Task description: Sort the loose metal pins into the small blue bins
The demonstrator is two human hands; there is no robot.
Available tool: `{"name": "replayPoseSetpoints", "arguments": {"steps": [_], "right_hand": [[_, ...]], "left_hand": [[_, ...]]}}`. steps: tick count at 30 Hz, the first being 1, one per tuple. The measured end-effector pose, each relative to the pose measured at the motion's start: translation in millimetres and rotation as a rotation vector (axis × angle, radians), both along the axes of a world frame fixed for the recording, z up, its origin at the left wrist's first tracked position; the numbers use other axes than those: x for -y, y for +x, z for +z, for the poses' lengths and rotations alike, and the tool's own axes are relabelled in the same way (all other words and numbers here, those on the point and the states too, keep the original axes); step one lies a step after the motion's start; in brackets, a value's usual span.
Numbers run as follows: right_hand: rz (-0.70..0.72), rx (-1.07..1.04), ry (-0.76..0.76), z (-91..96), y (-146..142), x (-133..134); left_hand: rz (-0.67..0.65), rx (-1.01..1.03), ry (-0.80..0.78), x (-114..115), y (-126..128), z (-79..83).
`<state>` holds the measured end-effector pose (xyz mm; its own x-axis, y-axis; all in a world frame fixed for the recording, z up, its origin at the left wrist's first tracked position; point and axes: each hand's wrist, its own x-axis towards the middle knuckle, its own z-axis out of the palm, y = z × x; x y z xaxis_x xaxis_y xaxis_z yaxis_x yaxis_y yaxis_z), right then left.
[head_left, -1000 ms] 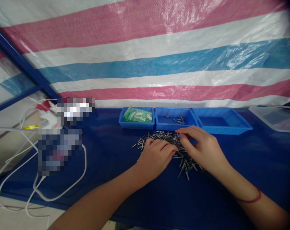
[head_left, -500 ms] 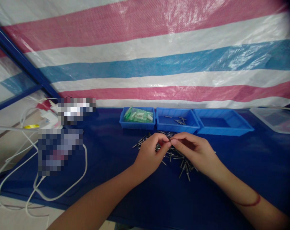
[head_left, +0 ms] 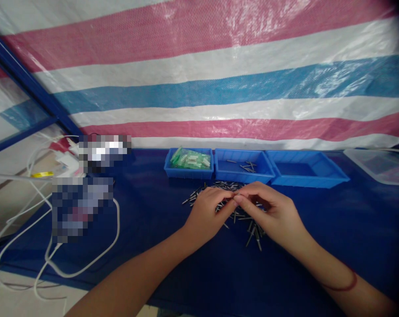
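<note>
My left hand (head_left: 207,211) and my right hand (head_left: 272,209) meet fingertip to fingertip, thumb and forefinger pinched on each. Whatever they pinch is tiny and mostly hidden by the fingers; I cannot make out its kind. Beneath and behind them lies a loose pile of thin metal rods (head_left: 257,233), dark and silver, like small drill bits or rivets. Part of the pile is covered by the hands. Behind it, the middle blue bin (head_left: 243,176) holds several similar rods (head_left: 248,166).
Left in the row, a blue bin (head_left: 189,173) contains green-and-clear plastic packets (head_left: 191,159). The right blue bin (head_left: 313,180) adjoins the middle one. A clear plastic lid (head_left: 371,165) lies far right. White cables (head_left: 118,224) loop over the blue table (head_left: 146,193) at left, beside blurred-out objects.
The fingertips have pressed closer together and shifted slightly right. My left fingers have straightened a little over the pile; the bins have not moved.
</note>
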<state>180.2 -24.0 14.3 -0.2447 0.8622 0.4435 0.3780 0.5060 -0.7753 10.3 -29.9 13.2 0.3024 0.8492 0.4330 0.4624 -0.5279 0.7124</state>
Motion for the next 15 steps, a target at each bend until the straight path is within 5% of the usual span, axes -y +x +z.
{"name": "replayPoseSetpoints", "arguments": {"steps": [7, 15], "right_hand": [[0.088, 0.029, 0.132, 6.9, 3.9, -2.3], [0.118, 0.159, 0.112, 7.1, 11.3, -10.0]], "left_hand": [[-0.001, 0.001, -0.002, -0.6, -1.6, 0.4], [0.09, 0.015, -0.031, 1.2, -4.9, 7.0]]}}
